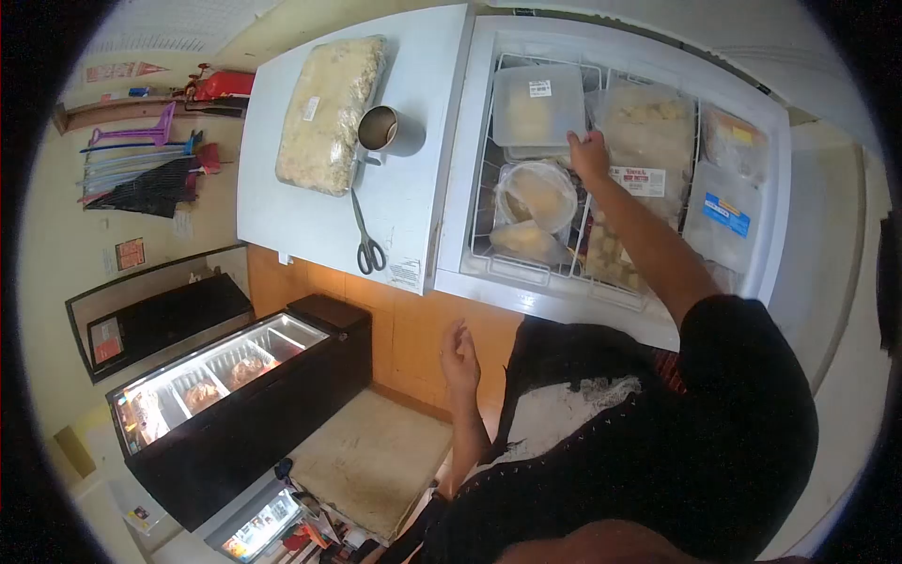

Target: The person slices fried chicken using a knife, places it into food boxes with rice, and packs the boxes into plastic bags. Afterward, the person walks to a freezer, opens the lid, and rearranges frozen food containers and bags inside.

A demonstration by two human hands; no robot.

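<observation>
My right hand [590, 158] reaches into an open chest freezer [615, 315], its fingers curled at the right edge of a clear lidded plastic container [538, 105] with a white label. Its fingertips are partly hidden. Beside that hand lies a clear bag of pale chunks [648, 122]. Below the container sits a round plastic tub [536, 195] with pale contents. My left hand [460, 357] hangs in front of the freezer, empty, fingers loosely bent and apart.
On the white lid surface to the left are a large wrapped pale block [329, 115], a metal mug [393, 130] and scissors [368, 242]. Wire baskets [512, 268] divide the freezer. A lit black display freezer [235, 404] stands lower left, near a beige-topped surface [376, 461].
</observation>
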